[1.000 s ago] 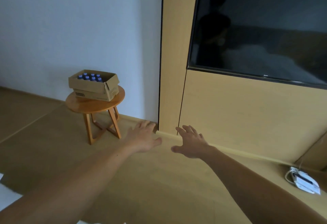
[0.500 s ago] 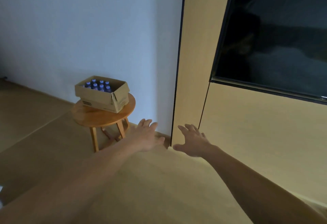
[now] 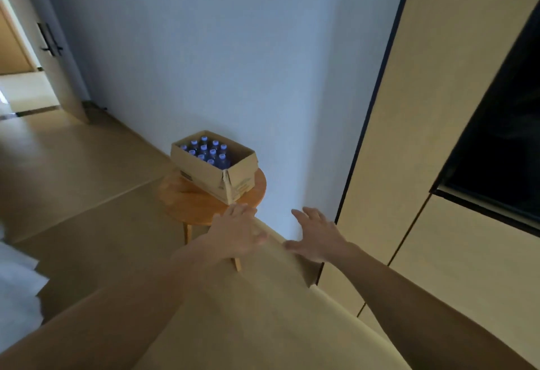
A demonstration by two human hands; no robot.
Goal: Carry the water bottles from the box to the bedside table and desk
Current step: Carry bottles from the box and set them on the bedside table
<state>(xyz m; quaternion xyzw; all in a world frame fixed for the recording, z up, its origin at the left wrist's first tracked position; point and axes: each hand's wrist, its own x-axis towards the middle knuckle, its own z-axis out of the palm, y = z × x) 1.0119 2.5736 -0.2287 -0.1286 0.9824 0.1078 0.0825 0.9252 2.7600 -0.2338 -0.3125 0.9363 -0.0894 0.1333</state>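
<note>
An open cardboard box (image 3: 204,172) stands on a round wooden stool (image 3: 190,206) against the white wall. Several water bottles (image 3: 206,150) with blue caps stand upright inside it. My left hand (image 3: 236,231) reaches forward, palm down, fingers straight, just short of the box's near corner, over the stool's front edge. My right hand (image 3: 317,233) is stretched out beside it to the right, fingers spread, holding nothing. Neither hand touches the box.
A wood wall panel (image 3: 409,136) with a dark TV screen (image 3: 502,141) runs along the right. An open doorway (image 3: 20,77) is at far left. White bedding (image 3: 14,290) shows at the lower left edge. Wood floor lies around the stool.
The view has swung left and closer: the box and stool now sit nearer the centre and larger. Both hands stay outstretched and have come nearer the box.
</note>
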